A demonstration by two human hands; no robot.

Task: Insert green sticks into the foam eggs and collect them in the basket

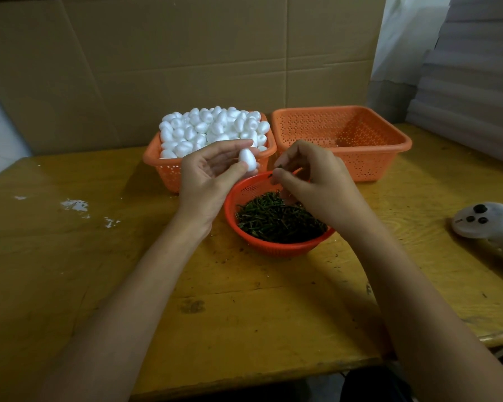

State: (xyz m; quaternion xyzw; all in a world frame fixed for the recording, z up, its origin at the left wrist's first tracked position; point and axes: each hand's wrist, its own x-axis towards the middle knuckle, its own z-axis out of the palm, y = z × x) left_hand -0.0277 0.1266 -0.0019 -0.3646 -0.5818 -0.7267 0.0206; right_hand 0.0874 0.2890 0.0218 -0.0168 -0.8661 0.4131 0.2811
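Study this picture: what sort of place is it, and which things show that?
Probably a small handcraft workshop: a worn wooden table, big cardboard sheets behind it, an orange basket heaped with foam eggs, and a bowl of green sticks.

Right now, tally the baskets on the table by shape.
Rectangular orange baskets: 2, one heaped with foam eggs
Round red basket holding green sticks: 1
Total: 3

On the counter (70, 256), a square basket (169, 172) holding foam eggs (212, 126) stood rear left, a second basket (369, 166) just right of it; a round basket (273, 248) of sticks (276, 221) sat before both, a controller (488, 224) far right.
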